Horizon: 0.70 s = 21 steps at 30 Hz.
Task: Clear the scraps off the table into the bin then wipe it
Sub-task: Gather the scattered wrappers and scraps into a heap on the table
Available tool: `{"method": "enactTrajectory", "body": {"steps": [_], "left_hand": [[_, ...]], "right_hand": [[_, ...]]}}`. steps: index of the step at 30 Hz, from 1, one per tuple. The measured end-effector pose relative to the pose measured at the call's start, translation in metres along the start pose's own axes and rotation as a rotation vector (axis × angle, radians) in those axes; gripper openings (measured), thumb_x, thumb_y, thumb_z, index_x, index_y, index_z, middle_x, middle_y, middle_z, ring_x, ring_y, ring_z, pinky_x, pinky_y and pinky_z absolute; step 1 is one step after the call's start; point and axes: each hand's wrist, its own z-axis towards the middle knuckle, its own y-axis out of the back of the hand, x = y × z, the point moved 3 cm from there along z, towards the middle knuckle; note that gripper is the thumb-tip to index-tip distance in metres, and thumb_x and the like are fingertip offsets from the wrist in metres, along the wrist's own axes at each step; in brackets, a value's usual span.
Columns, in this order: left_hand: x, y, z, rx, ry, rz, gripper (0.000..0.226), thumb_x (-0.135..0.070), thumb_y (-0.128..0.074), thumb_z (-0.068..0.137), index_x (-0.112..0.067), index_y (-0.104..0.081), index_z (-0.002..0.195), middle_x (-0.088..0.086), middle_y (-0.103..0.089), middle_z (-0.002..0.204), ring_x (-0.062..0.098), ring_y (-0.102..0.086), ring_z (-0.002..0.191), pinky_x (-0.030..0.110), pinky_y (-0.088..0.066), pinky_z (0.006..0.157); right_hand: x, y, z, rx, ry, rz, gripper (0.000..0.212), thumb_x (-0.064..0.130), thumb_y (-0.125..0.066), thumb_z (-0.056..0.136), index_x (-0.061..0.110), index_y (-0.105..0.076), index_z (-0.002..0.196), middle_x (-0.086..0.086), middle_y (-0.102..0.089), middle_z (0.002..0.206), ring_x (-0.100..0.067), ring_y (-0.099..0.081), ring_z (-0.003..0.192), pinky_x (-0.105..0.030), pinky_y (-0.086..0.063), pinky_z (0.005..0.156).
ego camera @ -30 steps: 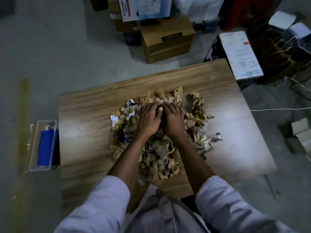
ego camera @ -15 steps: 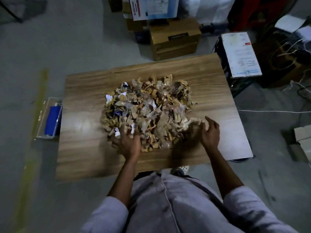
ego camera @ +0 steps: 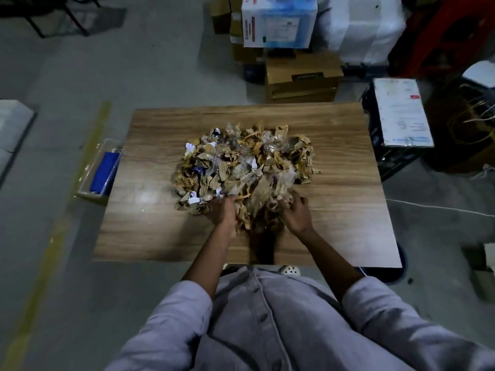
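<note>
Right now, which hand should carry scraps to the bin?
Left, probably. The left hand and right hand both grip the brown paper scrap pile, but the clear plastic bin sits off the wooden table's left edge.

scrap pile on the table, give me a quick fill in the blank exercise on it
The scrap pile lies on a ____ table.
The left hand and right hand grip scraps at the pile edge ____ the person.
A clear bin stands on the floor at the table's ____ side.
Missing: wooden; nearest; left.
</note>
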Motion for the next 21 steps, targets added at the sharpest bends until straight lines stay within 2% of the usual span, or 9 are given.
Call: {"method": "enactTrajectory", "body": {"steps": [1,3,6,9,13,16,17,19,21], "left_hand": [[-0.003,-0.005,-0.005,0.024,0.004,-0.011,0.011,-0.02,-0.061,0.096,-0.012,-0.065,0.103,0.003,-0.062,0.087,0.017,-0.057,0.076,0.029,-0.048,0.064],[-0.009,-0.01,-0.006,0.056,-0.067,-0.019,0.033,-0.021,-0.067,0.092,-0.017,-0.061,0.125,0.006,-0.066,0.107,0.015,-0.06,0.088,0.032,-0.052,0.072],[-0.019,-0.018,-0.009,0.149,-0.199,0.007,0.049,-0.027,-0.07,0.088,-0.026,-0.055,0.134,0.004,-0.059,0.134,0.021,-0.059,0.112,0.036,-0.051,0.086],[-0.029,-0.023,-0.013,0.252,-0.355,0.043,0.051,-0.037,-0.066,0.084,-0.032,-0.055,0.133,0.001,-0.058,0.134,0.02,-0.062,0.113,0.042,-0.055,0.091],[-0.03,-0.025,-0.006,0.301,-0.568,0.308,0.042,-0.03,-0.057,0.101,-0.033,-0.051,0.142,0.0,-0.046,0.15,0.018,-0.055,0.122,0.029,-0.049,0.085],[-0.018,-0.019,0.007,0.267,-0.677,0.678,0.048,-0.03,-0.053,0.104,-0.033,-0.043,0.151,0.003,-0.033,0.159,0.025,-0.039,0.141,0.043,-0.044,0.108],[-0.016,-0.017,0.008,0.275,-0.771,0.76,0.05,-0.026,-0.052,0.105,-0.029,-0.041,0.153,0.004,-0.031,0.16,0.025,-0.034,0.145,0.043,-0.039,0.115],[-0.021,-0.015,0.004,0.283,-0.952,0.79,0.051,-0.017,-0.051,0.105,-0.021,-0.04,0.155,0.006,-0.029,0.16,0.021,-0.026,0.149,0.031,-0.029,0.119],[-0.031,-0.012,0.006,0.274,-1.031,0.778,0.054,-0.011,-0.053,0.102,-0.017,-0.039,0.155,0.008,-0.028,0.161,0.021,-0.024,0.15,0.028,-0.024,0.12]], "right_hand": [[0.009,-0.003,-0.002,0.011,0.017,0.019,0.058,0.042,-0.056,0.105,0.021,-0.039,0.157,-0.023,-0.037,0.151,-0.044,-0.053,0.129,-0.048,-0.047,0.108],[0.028,-0.009,-0.006,0.03,0.065,0.047,0.056,0.037,-0.058,0.105,0.022,-0.039,0.156,-0.021,-0.04,0.148,-0.042,-0.053,0.128,-0.046,-0.048,0.107],[0.055,-0.02,-0.008,0.05,0.168,0.074,0.056,0.029,-0.058,0.106,0.022,-0.038,0.158,-0.015,-0.038,0.151,-0.035,-0.059,0.122,-0.05,-0.055,0.101],[0.073,-0.029,-0.008,0.078,0.238,0.097,0.059,0.019,-0.057,0.104,0.025,-0.036,0.159,-0.014,-0.041,0.15,-0.03,-0.066,0.115,-0.047,-0.062,0.091],[0.077,-0.037,-0.004,0.081,0.3,-0.03,0.064,0.028,-0.055,0.095,0.02,-0.039,0.156,-0.015,-0.039,0.152,-0.039,-0.056,0.127,-0.059,-0.055,0.099],[0.07,-0.048,-0.005,0.127,0.323,-0.127,0.063,0.022,-0.058,0.097,0.009,-0.04,0.155,-0.019,-0.039,0.156,-0.04,-0.043,0.14,-0.058,-0.048,0.11],[0.072,-0.051,-0.007,0.132,0.357,-0.154,0.062,0.021,-0.058,0.098,0.007,-0.04,0.155,-0.02,-0.039,0.157,-0.039,-0.038,0.144,-0.055,-0.044,0.114],[0.076,-0.053,-0.008,0.104,0.432,-0.194,0.061,0.021,-0.055,0.099,0.004,-0.04,0.155,-0.02,-0.039,0.158,-0.036,-0.033,0.148,-0.049,-0.04,0.117],[0.079,-0.054,-0.003,0.07,0.43,-0.203,0.063,0.023,-0.052,0.097,0.004,-0.039,0.156,-0.02,-0.039,0.158,-0.038,-0.038,0.145,-0.049,-0.041,0.115]]}}
